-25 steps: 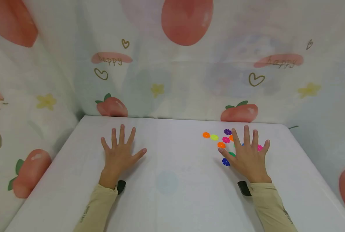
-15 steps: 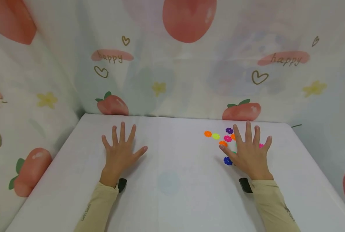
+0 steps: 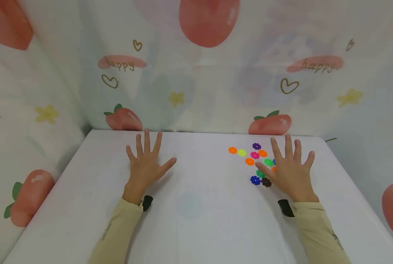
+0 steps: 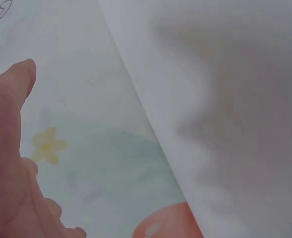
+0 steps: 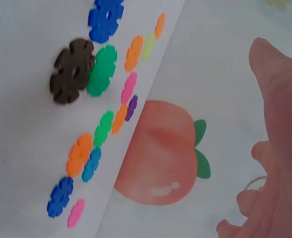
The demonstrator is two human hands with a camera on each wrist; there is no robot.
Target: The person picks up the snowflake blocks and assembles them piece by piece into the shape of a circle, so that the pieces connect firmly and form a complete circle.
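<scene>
My left hand [image 3: 146, 167] is spread flat above the left half of the white table, holding nothing. In the left wrist view its thumb [image 4: 22, 82] shows, with a shadow cast on the table. Over the table's right side my right hand [image 3: 292, 172] hovers with fingers spread, palm down and bare of any object. Notched plastic snowflake discs lie beneath and left of it: a dark brown disc [image 3: 266, 182], a blue disc [image 3: 255, 180], a pink disc [image 3: 255, 155], a yellow disc [image 3: 242, 153] and several more. The right hand hides part of the group in the head view.
The white table [image 3: 196, 234] ends at the back against a patterned curtain [image 3: 209, 91] with peaches, hearts and "happy" prints. Another stretch of curtain [image 3: 21, 146] hangs on the left. Black wrist devices [image 3: 285, 208] sit below both wrists.
My left hand has shifted right and a little farther back. The right hand has slid slightly right, uncovering more discs, including the brown one. The head view has shifted a little.
</scene>
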